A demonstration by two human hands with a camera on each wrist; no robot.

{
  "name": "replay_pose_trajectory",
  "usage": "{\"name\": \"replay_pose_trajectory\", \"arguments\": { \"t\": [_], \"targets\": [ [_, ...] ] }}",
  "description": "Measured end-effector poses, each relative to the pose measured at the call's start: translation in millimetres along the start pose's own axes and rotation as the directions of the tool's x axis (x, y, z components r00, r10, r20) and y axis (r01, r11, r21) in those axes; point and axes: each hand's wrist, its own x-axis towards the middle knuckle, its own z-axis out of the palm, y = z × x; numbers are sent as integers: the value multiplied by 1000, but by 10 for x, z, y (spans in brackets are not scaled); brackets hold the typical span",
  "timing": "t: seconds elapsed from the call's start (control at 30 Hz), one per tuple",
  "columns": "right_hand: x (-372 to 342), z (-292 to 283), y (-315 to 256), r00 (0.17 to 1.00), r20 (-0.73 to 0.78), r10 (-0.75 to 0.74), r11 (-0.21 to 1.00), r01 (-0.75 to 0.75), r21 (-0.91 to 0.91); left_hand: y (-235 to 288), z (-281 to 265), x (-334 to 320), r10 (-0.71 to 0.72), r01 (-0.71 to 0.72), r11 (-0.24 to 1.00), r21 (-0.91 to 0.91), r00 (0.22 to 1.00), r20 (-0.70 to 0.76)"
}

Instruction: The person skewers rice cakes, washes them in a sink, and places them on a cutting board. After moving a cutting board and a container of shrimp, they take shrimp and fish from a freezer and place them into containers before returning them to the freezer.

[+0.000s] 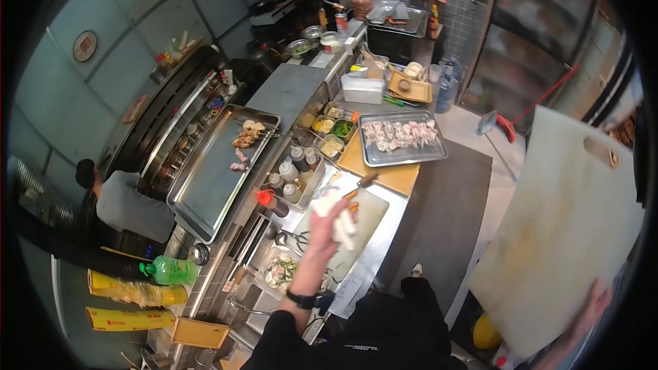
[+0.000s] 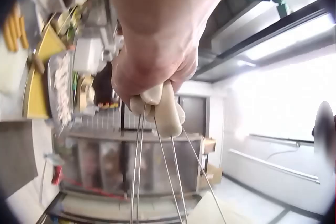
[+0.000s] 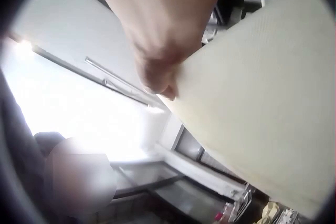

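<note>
My left hand grips a bundle of pale, thick sticks above the counter; in the left wrist view several thin metal skewers stick out of the white pieces under the hand. My right hand holds a large white cutting board by its edge, raised at the right side. The right wrist view shows the hand with its fingers at the edge of that board. Below my left hand lies another cutting board with orange sausages and a brown-handled tool.
A tray of skewered pale meat stands on a yellow board. Sauce bottles stand left of my left hand. A long metal tray holds a few skewers. A person is at the far left.
</note>
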Motion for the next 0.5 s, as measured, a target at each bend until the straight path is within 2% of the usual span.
{"name": "replay_pose_trajectory", "arguments": {
  "t": [0.03, 0.07, 0.1, 0.13, 0.2, 0.27, 0.33, 0.4, 0.43, 0.47, 0.5],
  "targets": [
    [316, 406, -167, 999, -11, -45, 994, 46, 94, 199, -139, -18, 90, -93, 995, -38, 993, -73],
    [633, 793, -311, 996, -27, -88, 978, 91, 189, 393, -263, -47, 121, -119, 993, 21, 967, -224],
    [989, 1160, -471, 990, 86, -116, 972, 95, 215, 543, -307, -97, 243, -247, 969, 18, 931, -274],
    [1339, 1549, -589, 982, 155, -110, 965, 68, 253, 663, -384, -139, 264, -289, 956, -45, 919, -293],
    [2003, 2406, -767, 965, 253, -64, 943, -25, 333, 795, -442, -236, 315, -382, 921, -73, 843, -436],
    [2509, 3482, -904, 919, 384, -89, 813, -156, 561, 773, -510, -296, 358, -479, 871, -114, 775, -521],
    [2912, 4606, -999, 794, 576, -196, 788, -222, 574, 676, -390, -354, 404, -569, 815, -110, 694, -596],
    [2703, 5622, -1240, 703, 688, -178, 688, -411, 598, 459, -232, -458, 435, -633, 765, -119, 645, -629],
    [2613, 6174, -1205, 695, 703, -150, 655, -463, 597, 365, -2, -534, 434, -654, 745, -129, 623, -651],
    [2524, 6713, -1108, 637, 752, -171, 560, -565, 606, 251, 135, -584, 417, -672, 727, -141, 595, -687],
    [2311, 7234, -1068, 621, 761, -188, 444, -637, 630, 98, 257, -638, 397, -692, 705, -154, 565, -724]
  ]
}}
